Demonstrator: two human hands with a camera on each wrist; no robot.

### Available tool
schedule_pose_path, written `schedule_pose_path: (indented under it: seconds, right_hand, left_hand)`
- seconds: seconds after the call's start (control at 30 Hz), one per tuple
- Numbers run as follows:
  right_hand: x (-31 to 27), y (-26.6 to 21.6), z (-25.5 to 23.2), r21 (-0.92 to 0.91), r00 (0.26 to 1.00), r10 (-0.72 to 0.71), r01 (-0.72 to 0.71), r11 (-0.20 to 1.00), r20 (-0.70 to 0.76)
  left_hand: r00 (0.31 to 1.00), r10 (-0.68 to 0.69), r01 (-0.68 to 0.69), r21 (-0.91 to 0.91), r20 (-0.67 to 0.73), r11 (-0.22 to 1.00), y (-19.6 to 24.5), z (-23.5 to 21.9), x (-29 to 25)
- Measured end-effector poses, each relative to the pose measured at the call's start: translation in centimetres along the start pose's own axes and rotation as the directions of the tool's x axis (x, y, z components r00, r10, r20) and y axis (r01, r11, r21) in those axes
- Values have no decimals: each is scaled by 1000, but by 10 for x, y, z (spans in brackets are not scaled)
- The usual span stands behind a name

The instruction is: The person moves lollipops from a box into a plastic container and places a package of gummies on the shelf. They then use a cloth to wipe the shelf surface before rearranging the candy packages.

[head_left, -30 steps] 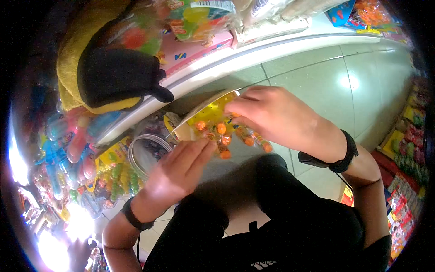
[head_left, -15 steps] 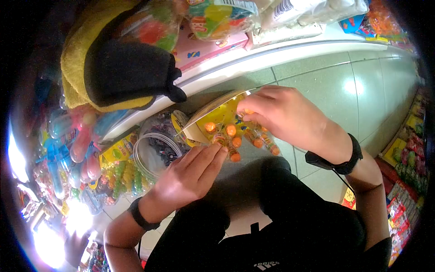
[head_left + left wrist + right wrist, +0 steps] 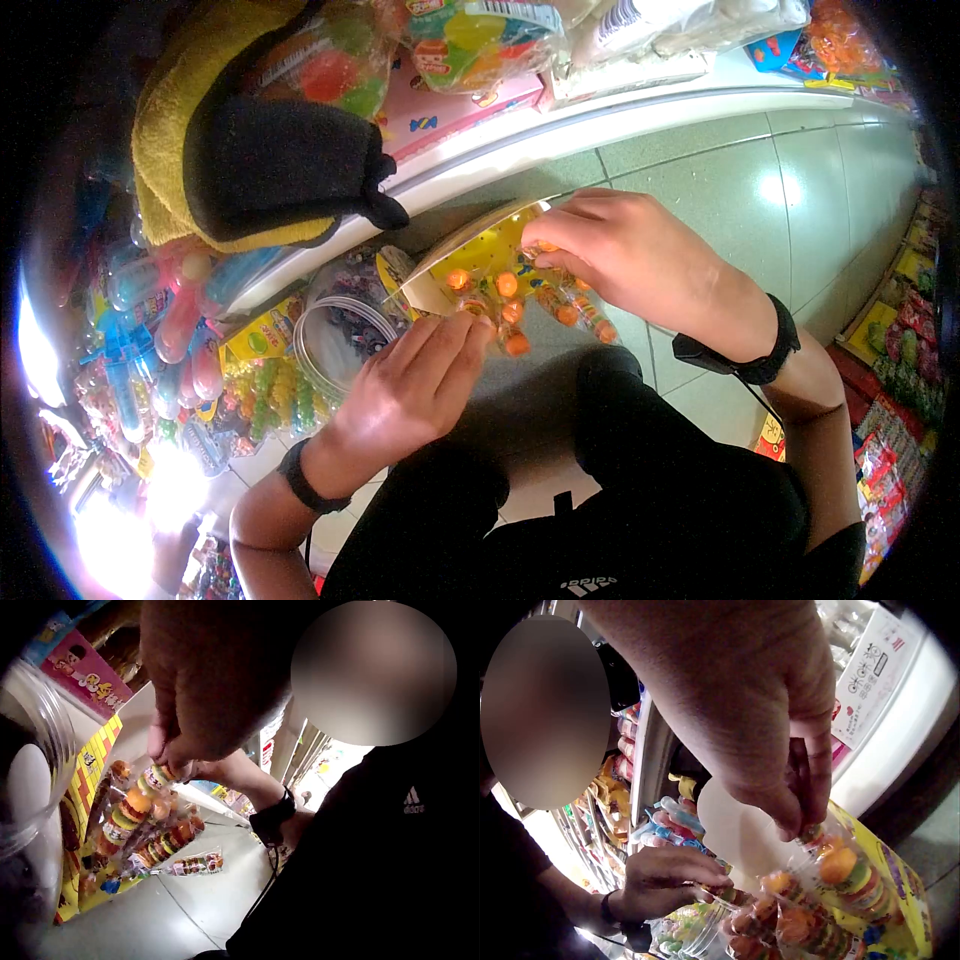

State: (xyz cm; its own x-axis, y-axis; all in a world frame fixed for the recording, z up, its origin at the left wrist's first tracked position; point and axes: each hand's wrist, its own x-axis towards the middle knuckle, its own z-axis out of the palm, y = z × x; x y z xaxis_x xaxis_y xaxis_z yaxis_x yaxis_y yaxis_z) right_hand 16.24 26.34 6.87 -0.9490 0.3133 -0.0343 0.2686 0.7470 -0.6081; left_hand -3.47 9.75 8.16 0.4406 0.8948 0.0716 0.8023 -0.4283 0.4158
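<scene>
Several wrapped skewers of burger-shaped gummy candy (image 3: 507, 286) with orange ends stand in a yellow display box (image 3: 497, 243) in front of the person's knees. With fingers bent together, the left hand (image 3: 418, 382) pinches the end of one skewer at the box's near left side; the left wrist view shows that striped candy (image 3: 154, 778) at its fingertips. The right hand (image 3: 625, 255) pinches another wrapped candy (image 3: 810, 837) between thumb and fingers by the box's right end. Other skewers (image 3: 120, 827) lean between the two hands in clear wrappers.
Left of the box stands a clear round jar (image 3: 345, 345) with small dark packets. Bagged sweets (image 3: 485, 45) and a black and yellow cloth item (image 3: 275, 165) lie on the white-edged shelf (image 3: 640, 120). Hanging candy (image 3: 270, 390) is at left; tiled floor (image 3: 700, 200) lies beyond.
The head view shifted slightly, moving the scene to the right, then steadied. Both hands keep their pinch, and the candies beside the left fingertips have moved a little.
</scene>
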Motion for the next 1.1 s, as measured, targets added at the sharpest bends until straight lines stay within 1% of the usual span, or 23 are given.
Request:
schedule_pose_path:
  seconds: [0.1, 0.33, 0.4, 0.5, 0.7, 0.9, 1.0, 1.1]
  right_hand:
    - [-1, -1, -1, -8, 1000, 7, -7, 1000, 10]
    - [-1, 0, -1, 6, 1000, 3, -3, 1000, 4]
    - [-1, 0, -1, 13, 1000, 4, -4, 1000, 2]
    - [-1, 1, -1, 14, 1000, 3, -3, 1000, 10]
    - [-2, 1, -1, 15, 1000, 5, -5, 1000, 1]
    - [-1, 0, -2, 17, 1000, 2, -2, 1000, 15]
    - [0, 1, -2, 11, 1000, -3, 3, 1000, 19]
    - [0, 2, -1, 11, 1000, -5, 5, 1000, 22]
  left_hand:
    - [1000, 21, -20, 46, -22, 999, -1, 2, 0]
    - [1000, 28, -27, 94, 0, 995, 2, -2, 4]
    - [999, 43, -46, 147, 19, 988, 3, -4, 6]
    - [997, 74, -70, 181, -15, 981, 2, -3, 8]
    - [997, 78, -77, 227, 2, 971, 4, -6, 10]
    - [995, 92, -85, 185, -29, 979, 2, -1, 9]
    - [992, 118, -109, 200, -35, 974, 1, 3, 9]
    - [994, 101, -92, 192, -39, 977, 2, 4, 8]
